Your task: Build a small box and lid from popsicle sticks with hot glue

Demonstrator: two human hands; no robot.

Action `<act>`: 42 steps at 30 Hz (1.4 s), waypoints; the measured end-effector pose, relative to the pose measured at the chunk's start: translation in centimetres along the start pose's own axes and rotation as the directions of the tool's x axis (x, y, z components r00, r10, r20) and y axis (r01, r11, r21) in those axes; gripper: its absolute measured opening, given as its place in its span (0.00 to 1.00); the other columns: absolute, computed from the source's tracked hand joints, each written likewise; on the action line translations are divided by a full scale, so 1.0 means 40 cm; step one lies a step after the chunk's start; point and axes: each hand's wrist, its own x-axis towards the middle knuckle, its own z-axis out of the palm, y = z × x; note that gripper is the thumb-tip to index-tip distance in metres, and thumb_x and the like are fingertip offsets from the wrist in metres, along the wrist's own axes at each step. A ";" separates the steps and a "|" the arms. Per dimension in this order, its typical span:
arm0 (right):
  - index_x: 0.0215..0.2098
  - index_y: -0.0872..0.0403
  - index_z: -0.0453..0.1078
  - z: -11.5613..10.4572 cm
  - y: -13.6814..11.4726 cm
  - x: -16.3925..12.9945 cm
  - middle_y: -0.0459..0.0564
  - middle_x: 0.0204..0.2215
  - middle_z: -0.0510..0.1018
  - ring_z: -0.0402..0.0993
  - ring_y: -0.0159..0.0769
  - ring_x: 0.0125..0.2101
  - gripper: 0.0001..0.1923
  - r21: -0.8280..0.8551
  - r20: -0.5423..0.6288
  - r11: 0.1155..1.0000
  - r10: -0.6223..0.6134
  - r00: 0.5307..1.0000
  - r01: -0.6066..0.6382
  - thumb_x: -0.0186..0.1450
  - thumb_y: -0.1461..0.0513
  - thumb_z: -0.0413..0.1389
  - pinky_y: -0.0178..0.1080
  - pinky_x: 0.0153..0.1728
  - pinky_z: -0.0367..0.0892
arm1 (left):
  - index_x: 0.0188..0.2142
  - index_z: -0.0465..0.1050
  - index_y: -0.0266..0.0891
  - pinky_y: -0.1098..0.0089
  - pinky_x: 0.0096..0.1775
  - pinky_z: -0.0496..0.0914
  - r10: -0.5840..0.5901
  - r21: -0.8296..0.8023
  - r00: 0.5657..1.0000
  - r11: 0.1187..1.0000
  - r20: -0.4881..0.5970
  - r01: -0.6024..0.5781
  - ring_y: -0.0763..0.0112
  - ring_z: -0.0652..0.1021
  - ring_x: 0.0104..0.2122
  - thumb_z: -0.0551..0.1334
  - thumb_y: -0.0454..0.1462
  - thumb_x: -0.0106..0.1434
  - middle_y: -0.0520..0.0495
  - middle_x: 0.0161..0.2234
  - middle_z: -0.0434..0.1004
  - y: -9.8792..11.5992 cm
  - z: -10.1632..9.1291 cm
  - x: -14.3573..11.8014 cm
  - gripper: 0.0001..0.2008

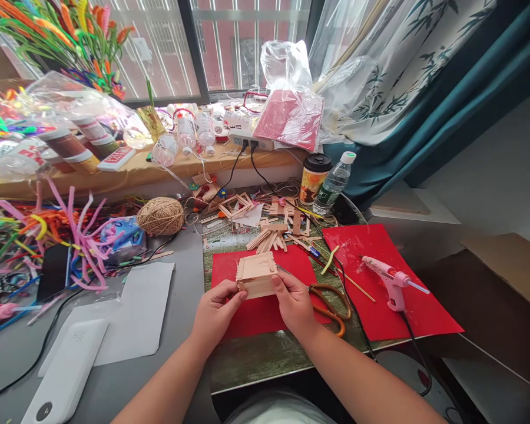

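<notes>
Between my two hands is a small box made of craft sticks (256,270), pale wood with a panelled top and ragged stick ends along its edges. My left hand (221,309) pinches its lower left corner. My right hand (294,300) grips the right side, thumb on the front face. The box is held above a red sheet (265,321) on the table. Scissors with orange-brown handles (335,303) lie just right of my right hand, their blades partly hidden behind it. A pile of loose craft sticks (269,237) lies behind the box.
A pink glue gun (391,280) rests on a second red sheet (380,318), its cord trailing off the front edge. A paper cup (313,179) and a water bottle (334,185) stand at the back. Twine (161,216), pipe cleaners (77,235) and a white power bank (66,374) lie left.
</notes>
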 end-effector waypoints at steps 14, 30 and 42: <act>0.45 0.46 0.83 0.001 -0.004 -0.002 0.50 0.43 0.83 0.79 0.48 0.46 0.16 -0.048 0.070 0.998 -0.029 0.997 0.032 0.72 0.49 0.57 0.48 0.55 0.71 | 0.35 0.80 0.41 0.70 0.39 0.66 -0.033 -0.020 0.997 0.999 -0.073 0.032 0.66 0.72 0.34 0.62 0.49 0.69 0.49 0.31 0.76 0.003 -0.005 -0.005 0.16; 0.55 0.47 0.79 0.001 -0.011 -0.006 0.53 0.48 0.81 0.76 0.47 0.50 0.17 -0.145 0.161 0.979 -0.118 0.980 0.142 0.73 0.51 0.57 0.47 0.57 0.70 | 0.33 0.76 0.40 0.72 0.36 0.65 -0.027 -0.063 0.979 0.998 -0.203 0.015 0.69 0.70 0.31 0.65 0.49 0.67 0.51 0.30 0.73 -0.014 -0.003 -0.006 0.16; 0.51 0.48 0.81 0.001 0.033 0.002 0.51 0.48 0.85 0.80 0.48 0.49 0.18 0.131 0.056 0.987 0.081 0.995 -0.088 0.71 0.48 0.59 0.51 0.56 0.73 | 0.43 0.79 0.43 0.61 0.54 0.68 0.347 0.165 0.937 0.924 0.022 -0.346 0.59 0.74 0.50 0.60 0.40 0.72 0.43 0.45 0.77 0.000 -0.011 0.001 0.08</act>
